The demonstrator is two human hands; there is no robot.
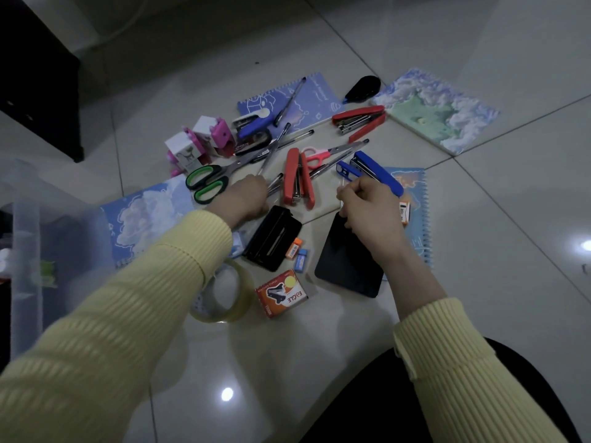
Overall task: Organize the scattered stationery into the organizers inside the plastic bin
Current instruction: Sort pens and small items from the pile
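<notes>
The stationery lay scattered on a glossy tiled floor [499, 238], just right of the translucent plastic bin [25, 219] at the left edge. The left hand [248, 196] was curled into a fist around the near ends of a few dark-tipped clear pens [275, 182], beside the green-handled scissors [208, 183]. The right hand [367, 204] had its fingers bent and thumb pressed to forefinger, pinching a thin pale stick [341, 199]; what it was could not be made out. It hovered over a black notebook [348, 266] and just in front of a blue stapler [380, 175].

Between the hands lay a red stapler [299, 179], opened out, with pink scissors [315, 156] behind it. Nearer the person were a black hole punch [273, 238], two small erasers [297, 254], an orange staple box [283, 292] and a clear tape roll [224, 292]. Farther off sat pink sharpeners [212, 134], a second red stapler [359, 121] and blue spiral notebooks [313, 100].
</notes>
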